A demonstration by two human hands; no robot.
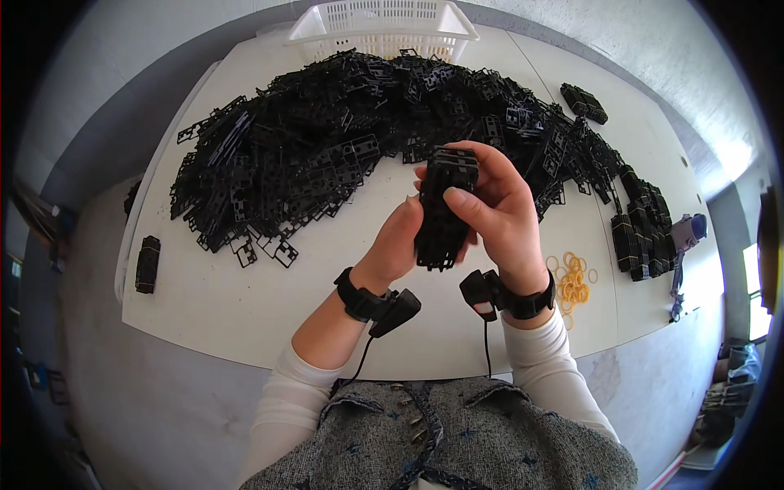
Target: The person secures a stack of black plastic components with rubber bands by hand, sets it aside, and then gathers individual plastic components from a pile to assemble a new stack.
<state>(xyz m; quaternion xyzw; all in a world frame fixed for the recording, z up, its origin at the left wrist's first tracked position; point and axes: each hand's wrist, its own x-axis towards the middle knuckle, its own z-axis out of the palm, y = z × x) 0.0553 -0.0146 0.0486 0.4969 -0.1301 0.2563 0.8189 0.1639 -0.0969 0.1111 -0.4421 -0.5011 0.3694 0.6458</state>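
Between my two hands, above the middle of the white table [327, 306], is an upright stack of black plastic frames [443, 208]. My left hand [400, 237] presses its thumb along the stack's left side, and its other fingers are hidden behind. My right hand [498, 204] wraps round the right side, thumb across the front and fingers behind the top. Lighter bands show near the stack's upper end. A large heap of loose black plastic frames [318, 139] spreads in an arc beyond my hands. Right of my right wrist lies a small pile of yellow rubber bands [574, 282].
A white plastic basket [384, 24] stands behind the heap. Banded black bundles [645, 233] are grouped at the right, with a purple-grey object [690, 231] beside them. Single bundles lie at the far right [584, 104] and the left edge [147, 264]. Wrist devices with cables hang below my hands.
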